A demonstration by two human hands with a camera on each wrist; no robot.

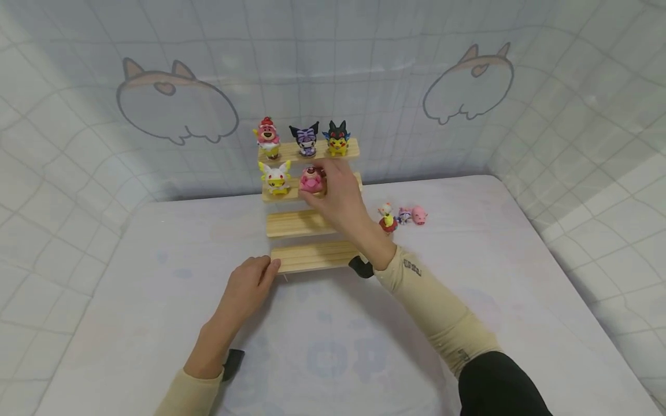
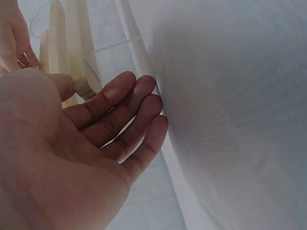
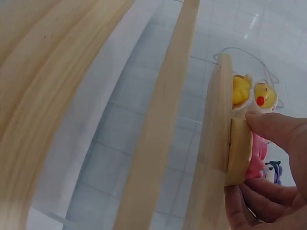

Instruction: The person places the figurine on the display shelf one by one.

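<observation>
A wooden stepped shelf (image 1: 307,222) with several tiers stands at the back of the table. On its second tier my right hand (image 1: 335,193) grips a pink bear figure (image 1: 312,180), which stands next to a white-and-yellow figure (image 1: 276,178). In the right wrist view the pink bear figure (image 3: 256,160) sits between my fingers (image 3: 278,132) on its round tan base. My left hand (image 1: 252,283) rests on the table with relaxed fingers touching the left end of the lowest tier (image 1: 314,256). The left wrist view shows my left hand's fingers (image 2: 124,115) loosely bent beside the shelf edge (image 2: 79,52).
Three figures stand on the top tier: a pink one (image 1: 267,137), a purple-black one (image 1: 305,140), a yellow-black one (image 1: 337,137). Three small figures (image 1: 403,216) wait on the white table (image 1: 468,254) right of the shelf. A patterned sheet (image 1: 156,110) hangs behind.
</observation>
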